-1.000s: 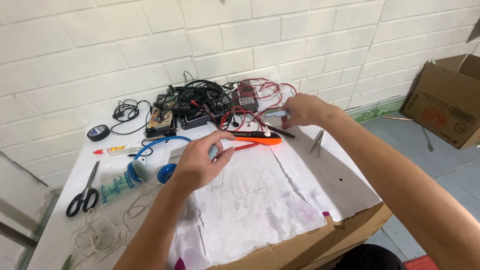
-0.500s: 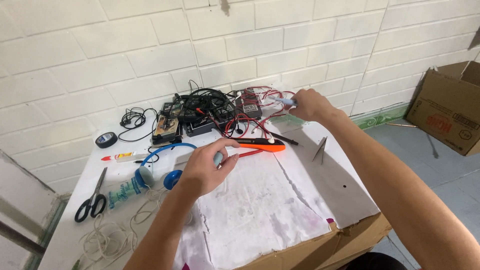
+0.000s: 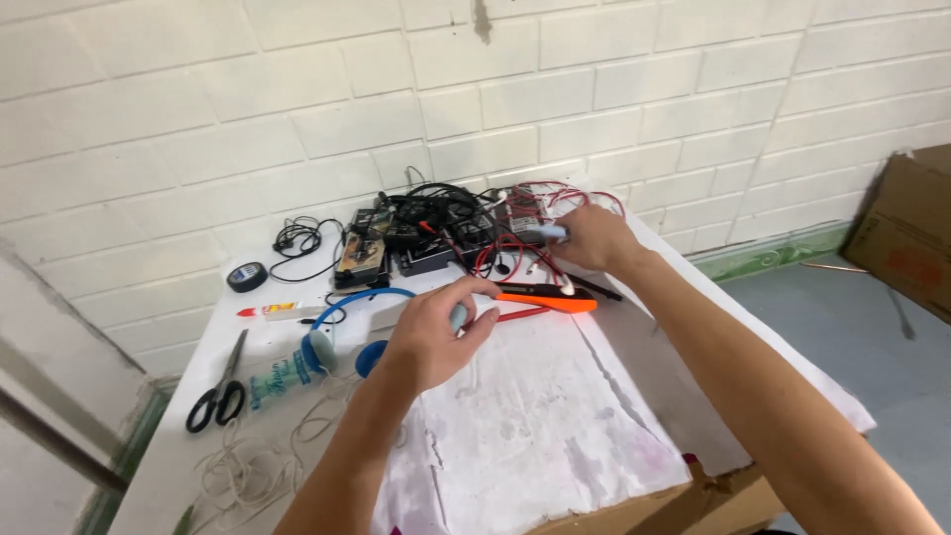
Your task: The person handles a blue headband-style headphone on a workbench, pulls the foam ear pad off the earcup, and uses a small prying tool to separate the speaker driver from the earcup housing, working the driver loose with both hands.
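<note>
The left hand [image 3: 436,332] curls loosely around a small pale-blue cylindrical piece [image 3: 459,317], pinched between thumb and fingers above the stained, wrinkled white sheet [image 3: 535,426] on the table. The right hand [image 3: 592,241] reaches to the back, fingers closed on a slim light-blue pen-shaped tool [image 3: 548,232] at the tangle of thin red and black wires [image 3: 495,243] around dark circuit boards. A glossy orange-handled tool [image 3: 545,299] lies between the hands, with blue plastic headphones [image 3: 342,322] and black-handled steel scissors [image 3: 220,386] to the left.

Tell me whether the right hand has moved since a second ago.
Yes. The right hand has moved away from the orange tool, farther toward the wall, over the red wires.
</note>
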